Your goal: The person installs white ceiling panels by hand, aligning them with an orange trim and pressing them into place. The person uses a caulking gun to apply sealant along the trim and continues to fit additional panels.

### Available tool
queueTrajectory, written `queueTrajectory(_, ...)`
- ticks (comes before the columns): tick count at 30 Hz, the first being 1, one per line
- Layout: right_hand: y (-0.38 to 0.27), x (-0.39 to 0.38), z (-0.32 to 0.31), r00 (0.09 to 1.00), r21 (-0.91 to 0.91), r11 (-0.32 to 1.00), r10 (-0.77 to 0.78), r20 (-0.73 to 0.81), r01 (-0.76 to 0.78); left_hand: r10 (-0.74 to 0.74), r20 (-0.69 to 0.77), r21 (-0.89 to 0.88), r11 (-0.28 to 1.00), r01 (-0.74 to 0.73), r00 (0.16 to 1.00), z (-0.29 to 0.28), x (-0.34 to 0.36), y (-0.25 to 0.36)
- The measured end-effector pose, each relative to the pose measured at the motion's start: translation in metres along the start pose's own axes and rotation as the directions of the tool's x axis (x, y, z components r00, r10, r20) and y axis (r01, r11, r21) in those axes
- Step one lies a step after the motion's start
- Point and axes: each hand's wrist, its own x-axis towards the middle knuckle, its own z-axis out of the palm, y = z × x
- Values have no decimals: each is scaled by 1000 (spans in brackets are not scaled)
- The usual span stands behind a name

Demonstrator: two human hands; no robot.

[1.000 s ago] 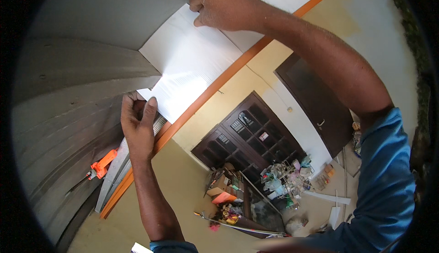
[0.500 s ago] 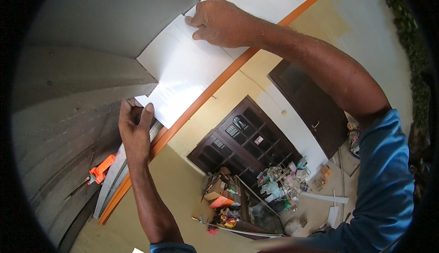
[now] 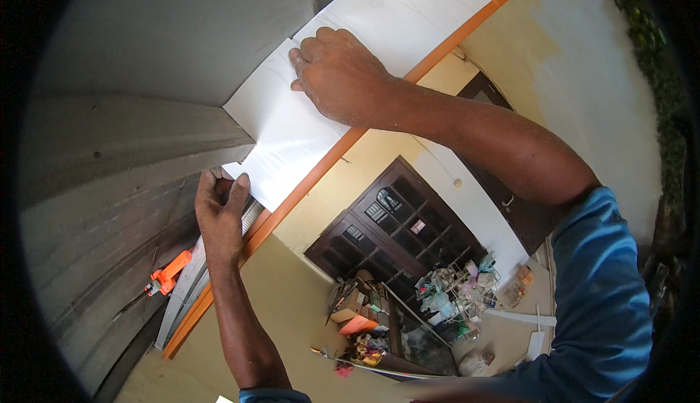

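Observation:
My left hand (image 3: 224, 193) is curled at the lower left corner of a white panel (image 3: 284, 148), thumb raised, fingertips partly hidden at its edge. My right hand (image 3: 339, 75) lies across the panel's upper part, fingers bent onto its edge beside grey cladding (image 3: 160, 38). An orange wooden batten (image 3: 299, 197) runs diagonally along the panel. Below and left of my left hand, an orange tool (image 3: 171, 268) rests by grey metal strips (image 3: 186, 297) and ribbed grey boards (image 3: 109, 213).
Beyond and below are a double door (image 3: 394, 235) with panes, a second brown door (image 3: 529, 221), a pale yellow wall (image 3: 288, 301), piled boxes (image 3: 354, 301) and bagged clutter (image 3: 452, 294), with long strips lying on the floor. Foliage (image 3: 627, 31) shows at the far right.
My right hand has moved down along the panel, its fingers nearer the panel's left edge. My left hand keeps its place at the lower corner. The whole view has shifted slightly.

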Motion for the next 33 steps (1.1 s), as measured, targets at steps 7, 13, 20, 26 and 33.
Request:
queueTrajectory(7,-11,-4,-1,995,72,992,97,37,-100,-16,28,8,1000,15,999,-2,3,0)
queueTrajectory(13,-20,-12,-7,982,38,982,182,40,-183,-6,35,-4,1000,6,999,-3,0,0)
queueTrajectory(20,-46,-13,-1,928,88,950,313,-201,-301,-28,60,5,1000,28,998,-8,0,0)
queueTrajectory(26,-50,-16,3,900,190,932,351,-257,-309,-28,22,-82,996,29,999,-5,2,-5)
queueTrajectory(33,-45,-13,5,878,334,898,385,-284,-286,-72,-61,-70,995,68,996,2,1,-5)
